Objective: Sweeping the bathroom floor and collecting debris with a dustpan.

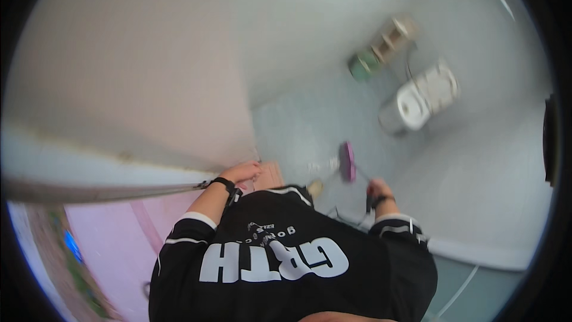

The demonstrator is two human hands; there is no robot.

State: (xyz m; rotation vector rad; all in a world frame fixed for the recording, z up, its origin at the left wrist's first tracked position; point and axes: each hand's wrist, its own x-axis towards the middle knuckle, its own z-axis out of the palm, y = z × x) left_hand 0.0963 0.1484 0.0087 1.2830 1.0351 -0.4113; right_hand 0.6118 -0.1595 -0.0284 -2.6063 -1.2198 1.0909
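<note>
My right hand [379,188] is closed around the thin handle of a broom. Its purple head [348,162] rests on the grey-blue floor, with small pale scraps [334,163] lying beside it. On the left, my left hand [243,173] is close to the edge of a pale wall or door panel and a brown, cardboard-like piece [270,175]. Blur hides whether its fingers grip anything. Both wrists wear black bands. The tip of one shoe [315,189] shows in front of my black shirt.
A white toilet [413,109] stands ahead to the right. Beyond it are a green bin or bucket [364,64] and a small shelf unit [395,39] near the wall. A pink floor [111,232] lies at lower left. Pale walls enclose the space.
</note>
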